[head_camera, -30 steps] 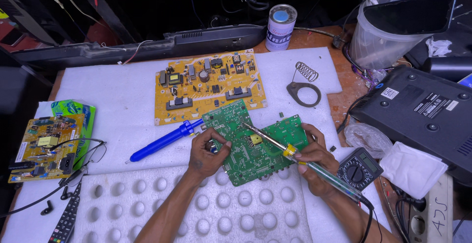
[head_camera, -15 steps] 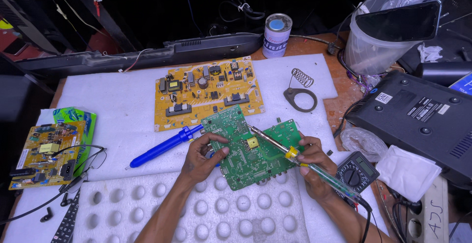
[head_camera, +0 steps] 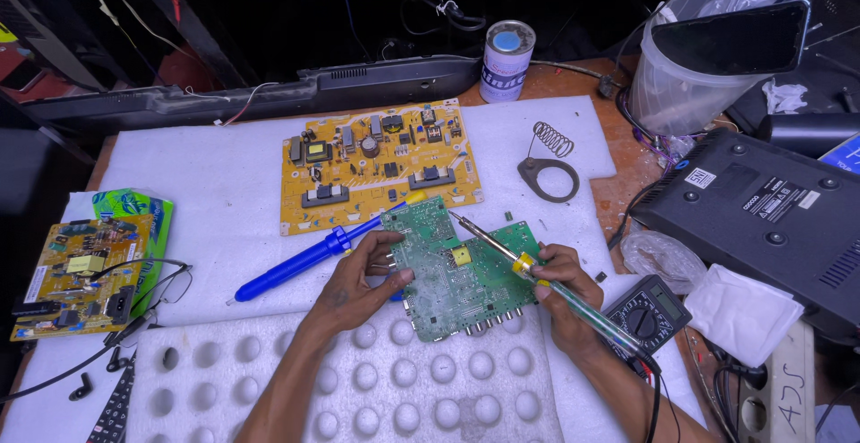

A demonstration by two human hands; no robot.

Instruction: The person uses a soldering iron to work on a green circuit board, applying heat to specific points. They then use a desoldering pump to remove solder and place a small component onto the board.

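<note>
Head view: left hand [head_camera: 363, 277] grasps a glossy green circuit board [head_camera: 457, 268]; right hand [head_camera: 560, 282] clenches a translucent-handled soldering iron [head_camera: 537, 275] over dimpled white foam [head_camera: 358, 380]

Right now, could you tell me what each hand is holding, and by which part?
The right hand grips the yellow-collared soldering iron by its handle; the left hand steadies the green circuit board at its left edge.

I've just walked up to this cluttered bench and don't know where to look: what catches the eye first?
At the centre, the left hand steadies a green circuit board while the right hand holds a soldering iron with a yellow collar, tip on the board. Behind them on the white foam sheet lies a large yellow circuit board, and a blue desoldering pump lies just left of the green board.
</note>
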